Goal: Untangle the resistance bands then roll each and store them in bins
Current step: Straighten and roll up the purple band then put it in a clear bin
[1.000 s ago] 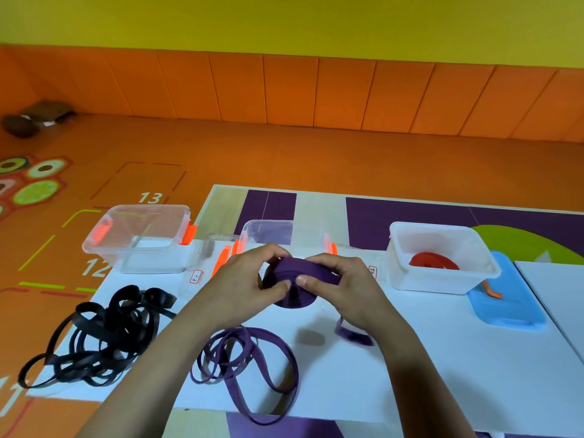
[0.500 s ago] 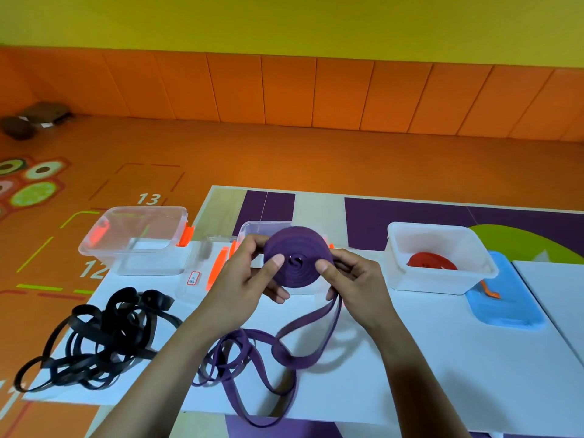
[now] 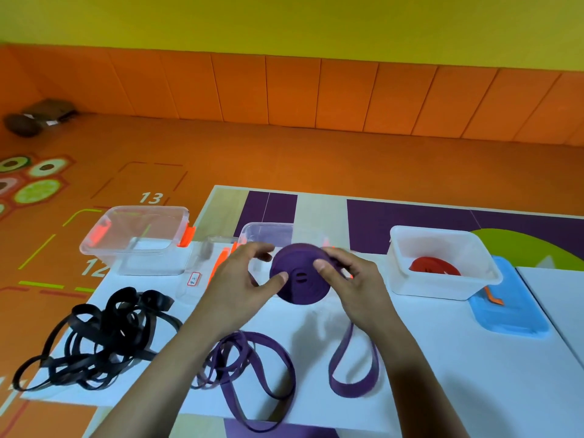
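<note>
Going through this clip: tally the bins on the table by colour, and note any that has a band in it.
Clear: 2, the left clear bin and the middle clear bin
White: 1, the white bin, with a red band in it
Total: 3 bins

3 bins stand in a row at the back of the table [image 3: 458,374]: left bin [image 3: 139,245], middle bin [image 3: 268,232], right bin [image 3: 442,286]. a band [image 3: 434,267] lies in the right bin, and a lid [image 3: 508,317] lies just right of it. my left hand [image 3: 240,286] and right hand [image 3: 354,289] hold the roll [image 3: 300,279] between them, before the middle bin. its tail [image 3: 355,389] lies on the table below, with the tangle [image 3: 98,336] to the left.
</note>
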A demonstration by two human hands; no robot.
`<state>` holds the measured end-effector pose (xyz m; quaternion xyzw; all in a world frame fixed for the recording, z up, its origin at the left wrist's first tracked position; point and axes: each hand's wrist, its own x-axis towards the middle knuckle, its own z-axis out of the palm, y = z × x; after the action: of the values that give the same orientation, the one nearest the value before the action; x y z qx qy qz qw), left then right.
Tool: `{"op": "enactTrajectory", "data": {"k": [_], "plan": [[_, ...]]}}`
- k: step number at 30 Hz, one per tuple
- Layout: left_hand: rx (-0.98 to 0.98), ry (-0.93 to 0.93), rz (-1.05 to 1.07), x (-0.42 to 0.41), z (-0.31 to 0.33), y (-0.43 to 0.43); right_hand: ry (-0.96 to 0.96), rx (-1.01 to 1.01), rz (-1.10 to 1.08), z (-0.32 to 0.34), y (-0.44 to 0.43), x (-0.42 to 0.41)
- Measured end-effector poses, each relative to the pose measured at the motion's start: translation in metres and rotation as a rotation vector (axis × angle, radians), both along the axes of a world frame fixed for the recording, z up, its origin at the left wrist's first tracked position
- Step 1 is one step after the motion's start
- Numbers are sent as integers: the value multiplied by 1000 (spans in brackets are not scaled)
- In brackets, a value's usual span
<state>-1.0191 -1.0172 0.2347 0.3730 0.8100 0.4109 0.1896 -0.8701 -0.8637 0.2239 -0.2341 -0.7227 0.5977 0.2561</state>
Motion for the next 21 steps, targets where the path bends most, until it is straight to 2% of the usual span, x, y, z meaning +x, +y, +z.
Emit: {"op": "enactTrajectory", "data": {"k": [2, 4, 7, 10, 17, 21], "plan": [[-23, 134, -81, -6, 9, -4, -44, 31, 104, 2, -1, -1], [-50, 176, -185, -8, 13, -2, -61, 44, 152, 4, -3, -3], [-104, 228, -235, -8, 12, 0, -58, 61, 145, 3, -4, -2], [-61, 114, -227, -4, 10, -1, -27, -4, 89, 2, 0, 1], [276, -297, -121, -1, 9, 5, 116, -177, -39, -2, -2, -1], [375, -442, -53, 5, 7, 7, 194, -293, -60, -5, -3, -9]]}}
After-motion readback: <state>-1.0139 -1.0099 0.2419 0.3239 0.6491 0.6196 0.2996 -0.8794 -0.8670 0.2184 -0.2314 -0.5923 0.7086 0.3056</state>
